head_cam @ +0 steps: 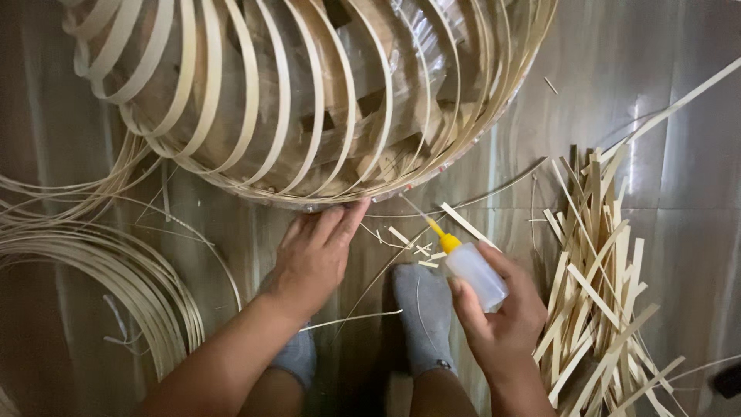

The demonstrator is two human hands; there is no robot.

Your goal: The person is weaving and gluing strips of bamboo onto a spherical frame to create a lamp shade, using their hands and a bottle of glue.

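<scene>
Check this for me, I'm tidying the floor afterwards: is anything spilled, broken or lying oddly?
No spill shows. Short bamboo offcuts lie scattered by the glue bottle in the right hand, beside a loose heap of cut strips. The left hand rests against the strip frame.

Dim, warm indoor light. Glare streaks on the glossy floor (656, 116) at upper right. Left edge smeared by motion blur; centre reasonably sharp. Lower corners dark.

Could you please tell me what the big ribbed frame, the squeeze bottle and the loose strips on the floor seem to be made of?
Frame: thin pale bent strips, likely bamboo or rattan, matte. Bottle: translucent soft plastic, yellow nozzle, held in the right hand. Strips: the same pale, flat split material, apparently unfinished.
</scene>
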